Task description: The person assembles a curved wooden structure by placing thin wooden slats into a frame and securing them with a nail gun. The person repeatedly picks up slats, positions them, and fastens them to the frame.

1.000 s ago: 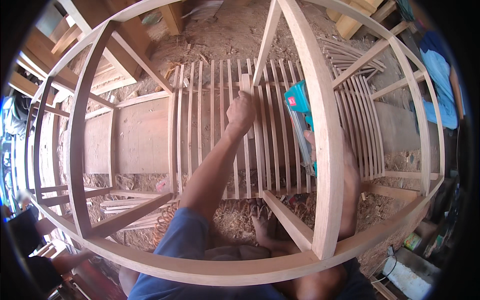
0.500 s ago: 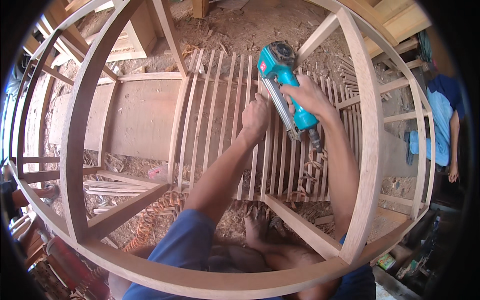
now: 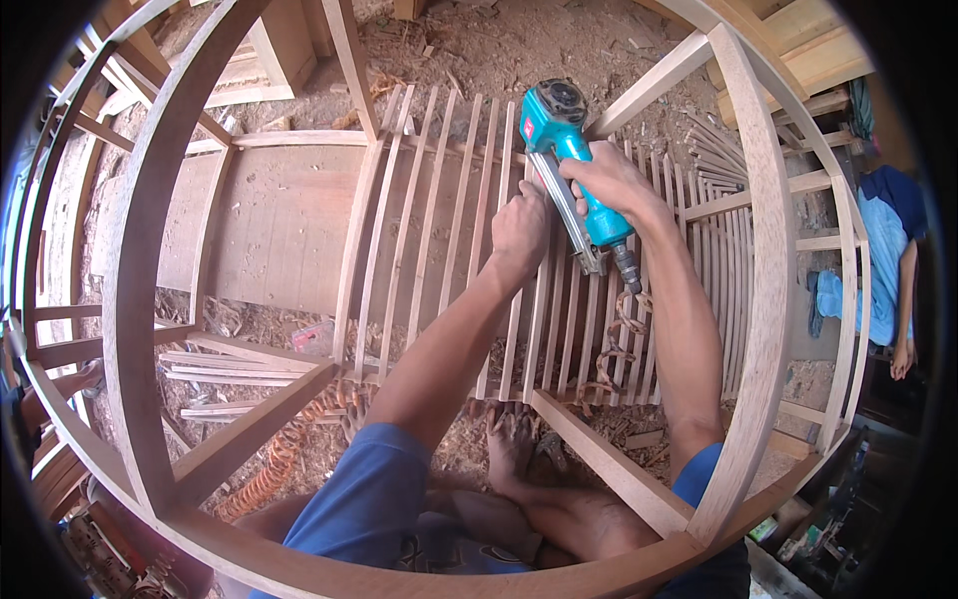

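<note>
My right hand is wrapped around the handle of a teal nail gun, its dark round cap facing up. The gun's silver magazine slants down toward me, and an air hose hangs from the handle's end. Just left of the gun, my left hand is closed with its fingers curled around a thin wooden slat; the fingertips are partly hidden. The slat lies in a row of parallel slats across a wooden frame. The gun's nose is near the far ends of the slats.
Curved wooden members of the frame rise around my arms. A flat board lies beneath at left. Loose slats and an orange coiled hose lie on the shaving-strewn ground. Another person is at the right edge.
The view has shifted slightly. My left hand has moved a little to the right along with the view, still beside the nail gun. My right hand keeps its grip on the gun.
</note>
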`<state>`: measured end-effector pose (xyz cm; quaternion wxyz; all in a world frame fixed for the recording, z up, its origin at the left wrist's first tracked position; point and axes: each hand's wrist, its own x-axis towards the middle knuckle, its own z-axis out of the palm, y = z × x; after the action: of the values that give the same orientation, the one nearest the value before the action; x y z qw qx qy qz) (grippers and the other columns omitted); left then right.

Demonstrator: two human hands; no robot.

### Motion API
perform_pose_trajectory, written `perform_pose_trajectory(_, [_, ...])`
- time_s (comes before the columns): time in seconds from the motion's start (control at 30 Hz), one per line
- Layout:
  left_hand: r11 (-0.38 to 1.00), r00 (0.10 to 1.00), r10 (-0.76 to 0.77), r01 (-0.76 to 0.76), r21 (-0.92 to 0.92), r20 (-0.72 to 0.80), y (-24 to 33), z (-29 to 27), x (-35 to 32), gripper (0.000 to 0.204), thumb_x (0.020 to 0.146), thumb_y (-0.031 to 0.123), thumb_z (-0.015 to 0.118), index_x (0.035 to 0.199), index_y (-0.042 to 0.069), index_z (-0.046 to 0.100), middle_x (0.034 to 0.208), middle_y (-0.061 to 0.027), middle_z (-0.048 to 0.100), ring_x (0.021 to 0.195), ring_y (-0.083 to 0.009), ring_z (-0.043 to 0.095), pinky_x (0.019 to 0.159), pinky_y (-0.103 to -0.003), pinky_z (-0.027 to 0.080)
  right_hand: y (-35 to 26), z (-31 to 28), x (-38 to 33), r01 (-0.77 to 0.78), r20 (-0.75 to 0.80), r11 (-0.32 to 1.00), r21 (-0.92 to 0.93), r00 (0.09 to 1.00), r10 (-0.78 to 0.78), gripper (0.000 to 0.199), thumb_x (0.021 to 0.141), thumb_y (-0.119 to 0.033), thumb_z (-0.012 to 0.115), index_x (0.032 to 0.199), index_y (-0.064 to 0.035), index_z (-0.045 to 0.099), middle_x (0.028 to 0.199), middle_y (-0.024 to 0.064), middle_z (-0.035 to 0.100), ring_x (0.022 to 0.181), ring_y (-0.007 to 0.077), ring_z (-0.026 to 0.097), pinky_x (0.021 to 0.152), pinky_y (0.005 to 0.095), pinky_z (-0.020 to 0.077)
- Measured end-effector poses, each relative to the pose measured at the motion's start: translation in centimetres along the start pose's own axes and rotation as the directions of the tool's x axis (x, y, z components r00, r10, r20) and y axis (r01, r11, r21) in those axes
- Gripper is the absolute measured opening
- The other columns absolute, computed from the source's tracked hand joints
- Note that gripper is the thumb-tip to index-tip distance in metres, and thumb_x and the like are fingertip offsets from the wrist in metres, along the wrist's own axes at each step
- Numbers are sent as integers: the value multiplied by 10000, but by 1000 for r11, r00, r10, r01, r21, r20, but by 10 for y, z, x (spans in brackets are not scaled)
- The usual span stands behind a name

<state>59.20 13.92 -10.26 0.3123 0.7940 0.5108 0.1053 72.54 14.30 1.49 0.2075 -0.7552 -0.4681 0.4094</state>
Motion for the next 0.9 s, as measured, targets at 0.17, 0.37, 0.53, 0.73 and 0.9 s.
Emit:
perform_pose_trajectory(0.17, [1000, 1000, 6, -6, 14, 18, -1, -2, 0, 423, 972, 126, 509, 1308, -132, 500, 904, -239, 732, 855, -358, 747, 726, -435, 614, -12, -6, -14, -3, -43, 997, -81, 999, -1, 285, 816, -256, 617, 719, 11, 637, 604, 117, 634, 541, 190, 658, 589, 353, 537])
perform_pose_trajectory(0.37, [996, 999, -13, 16, -89, 44, -2, -13, 7, 334, 927, 172, 527, 1133, -90, 544, 922, -320, 693, 922, -461, 706, 803, -518, 584, 2, -23, -110, 9, -24, 997, 74, 1000, -7, 344, 909, -318, 691, 1051, -13, 621, 666, 37, 590, 535, 129, 596, 507, 291, 501])
perform_pose_trajectory(0.53, [991, 994, 92, -86, 104, -52, 8, -35, 56, 266, 921, 190, 577, 1051, -23, 670, 1120, -245, 684, 1054, -399, 686, 871, -483, 564, 44, -1, -202, -112, -220, 961, 254, 961, 170, 270, 940, -273, 696, 1023, -31, 614, 659, 26, 577, 525, 127, 567, 511, 298, 476])
perform_pose_trajectory(0.73, [888, 941, 230, -306, 342, 247, 6, -14, 129, 316, 970, 252, 476, 1032, 166, 774, 1325, -180, 649, 1376, -363, 501, 1240, -528, 207, 61, -2, -249, -184, -252, 950, 254, 935, 248, 324, 893, -232, 721, 1095, 9, 644, 778, 120, 688, 682, 194, 687, 679, 367, 544])
perform_pose_trajectory(0.9, [905, 928, 237, -319, 281, 289, -17, 2, 158, 427, 1014, 411, 439, 1200, 133, 705, 1488, -198, 516, 1481, -458, 291, 1192, -637, 224, 58, -11, -255, -155, -243, 952, 264, 944, 221, 257, 909, -218, 708, 1014, -1, 620, 686, 88, 654, 565, 151, 642, 566, 333, 516])
